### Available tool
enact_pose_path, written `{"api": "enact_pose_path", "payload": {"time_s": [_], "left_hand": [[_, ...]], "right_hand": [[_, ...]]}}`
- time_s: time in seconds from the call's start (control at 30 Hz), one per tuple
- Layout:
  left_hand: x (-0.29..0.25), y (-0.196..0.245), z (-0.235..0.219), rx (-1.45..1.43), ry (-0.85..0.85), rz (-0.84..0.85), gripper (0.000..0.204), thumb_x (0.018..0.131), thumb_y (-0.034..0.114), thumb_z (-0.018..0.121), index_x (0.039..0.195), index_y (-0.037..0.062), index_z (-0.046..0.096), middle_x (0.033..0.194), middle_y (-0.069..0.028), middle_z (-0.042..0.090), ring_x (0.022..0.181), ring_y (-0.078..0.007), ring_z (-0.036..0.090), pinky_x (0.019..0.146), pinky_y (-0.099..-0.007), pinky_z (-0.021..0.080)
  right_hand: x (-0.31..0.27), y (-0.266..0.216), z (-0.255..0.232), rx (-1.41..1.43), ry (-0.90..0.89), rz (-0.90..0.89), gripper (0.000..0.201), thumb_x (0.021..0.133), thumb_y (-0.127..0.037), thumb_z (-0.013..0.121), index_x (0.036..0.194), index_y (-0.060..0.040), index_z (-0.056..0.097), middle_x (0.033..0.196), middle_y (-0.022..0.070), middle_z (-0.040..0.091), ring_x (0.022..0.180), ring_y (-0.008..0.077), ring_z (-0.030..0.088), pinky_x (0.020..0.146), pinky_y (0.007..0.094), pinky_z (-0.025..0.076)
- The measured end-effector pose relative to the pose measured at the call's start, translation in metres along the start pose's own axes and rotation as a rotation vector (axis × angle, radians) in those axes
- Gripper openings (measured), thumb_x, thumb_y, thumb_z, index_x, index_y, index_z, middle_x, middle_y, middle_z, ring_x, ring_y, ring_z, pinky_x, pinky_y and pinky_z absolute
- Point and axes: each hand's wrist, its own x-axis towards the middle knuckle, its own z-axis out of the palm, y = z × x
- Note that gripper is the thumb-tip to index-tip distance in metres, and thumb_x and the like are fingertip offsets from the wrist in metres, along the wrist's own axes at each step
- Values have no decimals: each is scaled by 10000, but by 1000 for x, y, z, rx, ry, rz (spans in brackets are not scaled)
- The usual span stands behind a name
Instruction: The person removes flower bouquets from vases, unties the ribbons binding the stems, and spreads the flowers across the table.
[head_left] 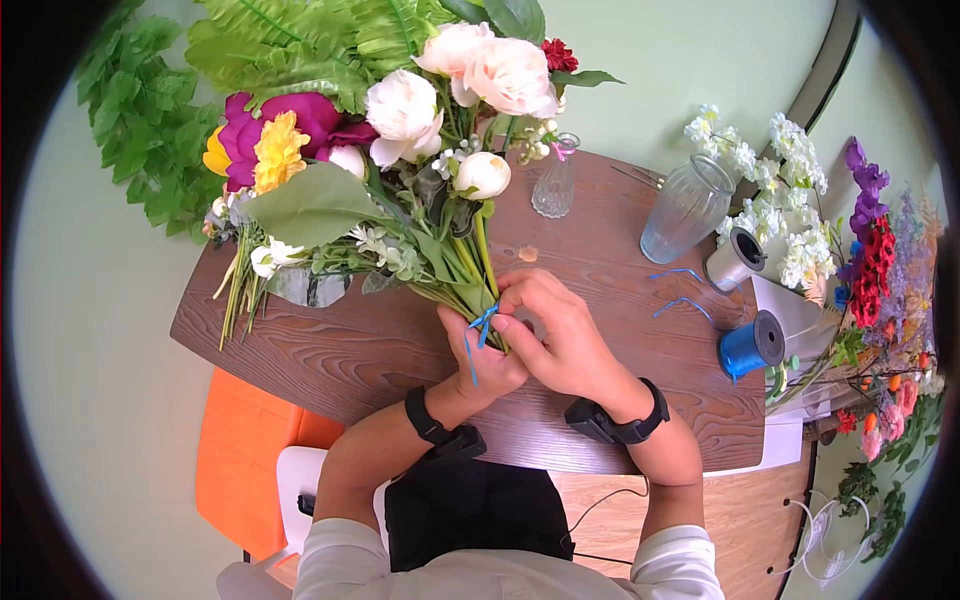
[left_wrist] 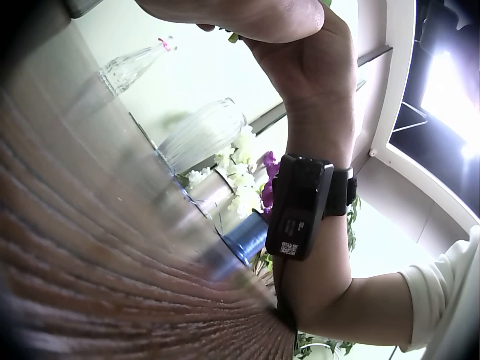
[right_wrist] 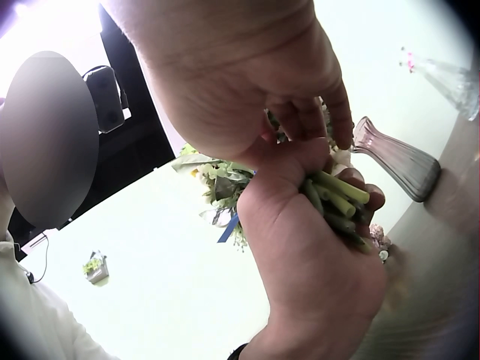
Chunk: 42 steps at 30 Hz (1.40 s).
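Observation:
My left hand (head_left: 480,352) grips the stems of a flower bouquet (head_left: 470,255), with the cut stem ends (right_wrist: 339,201) poking out of the fist in the right wrist view. Pale pink peonies, white buds and green leaves make up its head, pointing away from me. A thin blue ribbon (head_left: 484,318) is tied round the stems, one tail hanging over the left hand. At the knot, my right hand (head_left: 560,335) pinches the ribbon between thumb and forefinger. Its other fingers (right_wrist: 304,116) curl behind the stems.
A small glass vase (head_left: 554,185) and a larger clear vase (head_left: 685,210) stand beyond the hands. To the right are a white ribbon spool (head_left: 735,260), a blue ribbon spool (head_left: 750,346) and cut ribbon pieces (head_left: 682,304). Other flowers (head_left: 280,150) lie at the left.

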Motion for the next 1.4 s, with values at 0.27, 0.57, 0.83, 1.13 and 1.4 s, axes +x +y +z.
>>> {"api": "enact_pose_path", "payload": {"time_s": [0.27, 0.57, 0.83, 1.13, 1.4], "left_hand": [[0, 5, 1, -47, -15, -66, 559, 724, 84, 640, 1084, 30, 216, 977, -94, 403, 808, -111, 470, 613, -224, 421], [-8, -12, -1, 19, 8, -24, 524, 715, 100, 632, 1050, 2, 242, 955, -92, 394, 834, -131, 426, 707, -268, 372], [-5, -4, 1, 23, 9, -45, 497, 723, 95, 629, 1037, -5, 258, 955, -96, 397, 832, -133, 432, 700, -285, 375], [-1, -1, 2, 95, 38, -14, 491, 736, 47, 625, 1049, -9, 250, 960, -91, 413, 839, -140, 449, 717, -283, 384], [-6, -5, -1, 102, 33, -90, 466, 719, 32, 624, 1005, 2, 258, 885, -80, 461, 767, -141, 482, 671, -280, 408]], "right_hand": [[0, -1, -1, 19, -2, 20, 165, 728, -33, 615, 854, -7, 511, 959, 164, 547, 857, 329, 535, 714, 365, 450], [0, 2, -1, 5, 2, 16, 158, 725, -22, 613, 844, -6, 509, 939, 161, 545, 858, 338, 531, 731, 374, 439], [-1, 2, -2, 9, -14, 27, 155, 724, -21, 612, 840, -7, 511, 938, 162, 545, 864, 344, 529, 738, 380, 437], [0, -1, -4, -18, 29, 15, 123, 740, -16, 601, 830, -4, 517, 919, 159, 556, 853, 341, 538, 731, 376, 440], [1, -10, -11, 26, 88, 123, 118, 731, -29, 643, 792, -1, 546, 806, 117, 586, 737, 246, 581, 671, 315, 454]]}}
